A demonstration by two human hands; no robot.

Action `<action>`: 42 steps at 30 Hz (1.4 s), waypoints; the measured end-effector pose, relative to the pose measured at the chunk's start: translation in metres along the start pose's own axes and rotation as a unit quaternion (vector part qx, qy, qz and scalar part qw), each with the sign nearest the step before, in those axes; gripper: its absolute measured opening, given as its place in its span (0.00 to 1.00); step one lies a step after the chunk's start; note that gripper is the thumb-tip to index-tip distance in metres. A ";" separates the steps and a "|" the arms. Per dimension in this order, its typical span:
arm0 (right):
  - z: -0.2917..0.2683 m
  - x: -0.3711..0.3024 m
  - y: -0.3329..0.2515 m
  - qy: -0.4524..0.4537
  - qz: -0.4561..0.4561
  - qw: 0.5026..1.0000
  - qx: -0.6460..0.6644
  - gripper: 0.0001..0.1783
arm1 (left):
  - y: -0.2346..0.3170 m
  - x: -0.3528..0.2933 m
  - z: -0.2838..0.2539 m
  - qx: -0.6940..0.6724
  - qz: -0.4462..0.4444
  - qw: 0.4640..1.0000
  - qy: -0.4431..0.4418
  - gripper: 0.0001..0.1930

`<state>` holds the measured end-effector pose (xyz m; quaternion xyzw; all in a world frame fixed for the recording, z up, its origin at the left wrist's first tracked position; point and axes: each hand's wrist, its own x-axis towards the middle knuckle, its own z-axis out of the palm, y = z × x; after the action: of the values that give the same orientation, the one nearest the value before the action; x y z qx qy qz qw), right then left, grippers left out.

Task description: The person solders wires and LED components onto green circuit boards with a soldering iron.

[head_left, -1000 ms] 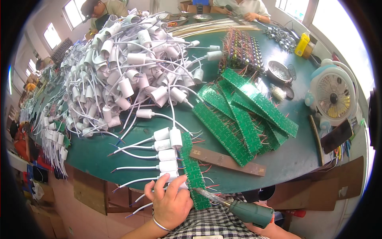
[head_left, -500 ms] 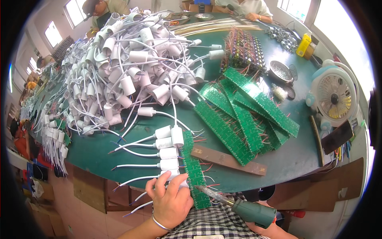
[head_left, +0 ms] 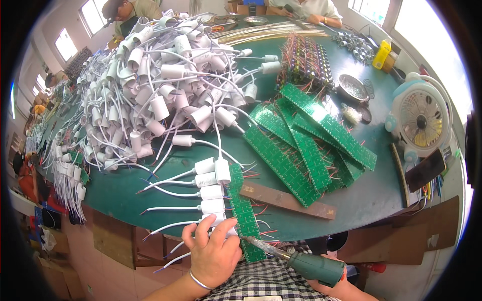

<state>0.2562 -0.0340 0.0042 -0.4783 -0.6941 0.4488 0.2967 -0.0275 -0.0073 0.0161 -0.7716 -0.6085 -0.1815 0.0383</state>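
A narrow green circuit board strip (head_left: 244, 213) lies at the table's front edge, its near end over my lap. Along its left side sit several white cylindrical caps with cables (head_left: 211, 191), cables pointing left. My left hand (head_left: 213, 251) is closed at the near end of this row, fingers pressing a white cap against the board; the thumb side is partly hidden. Wrapped around the green handle of a soldering iron (head_left: 314, 267) is my right hand (head_left: 334, 288), mostly behind it. The iron's tip meets the board close to my left fingertips.
A brown bar (head_left: 287, 200) touches the board's right side. Beyond it lie stacked green circuit boards (head_left: 301, 145). A big heap of white caps (head_left: 165, 80) covers the far left. At right stand a small fan (head_left: 422, 118) and a metal dish (head_left: 353, 88). People sit across the table.
The soldering iron and my right hand have shifted slightly left, bringing the tip further onto the board. My left hand stays nearly in place.
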 end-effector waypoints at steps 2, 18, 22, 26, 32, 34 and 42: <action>-0.001 0.000 -0.002 -0.008 0.009 1.000 0.005 0.36 | 0.000 0.001 0.000 -0.005 0.005 1.000 0.004 0.07; 0.000 -0.001 0.015 -0.035 -0.012 0.999 -0.023 0.15 | -0.002 0.001 -0.001 0.000 0.002 1.000 -0.006 0.07; 0.000 -0.003 0.015 -0.032 0.017 0.999 0.021 0.14 | -0.001 0.001 -0.001 0.000 0.003 1.000 -0.005 0.07; 0.000 0.001 0.003 -0.016 0.015 1.000 -0.016 0.13 | -0.002 0.001 0.001 -0.009 0.007 1.000 0.006 0.06; 0.000 0.005 -0.002 -0.016 0.029 0.999 -0.014 0.13 | -0.002 0.001 0.002 -0.009 0.003 1.000 0.005 0.07; -0.001 0.005 -0.002 -0.021 0.033 0.999 -0.012 0.13 | -0.001 0.002 0.001 -0.011 0.003 1.000 0.006 0.07; 0.000 -0.003 0.007 -0.031 0.052 0.998 0.029 0.16 | -0.001 0.002 0.002 -0.017 -0.001 1.000 0.007 0.07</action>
<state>0.2605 -0.0353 -0.0023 -0.4907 -0.6642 0.4980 0.2648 -0.0271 -0.0044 0.0151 -0.7702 -0.6057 -0.1973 0.0298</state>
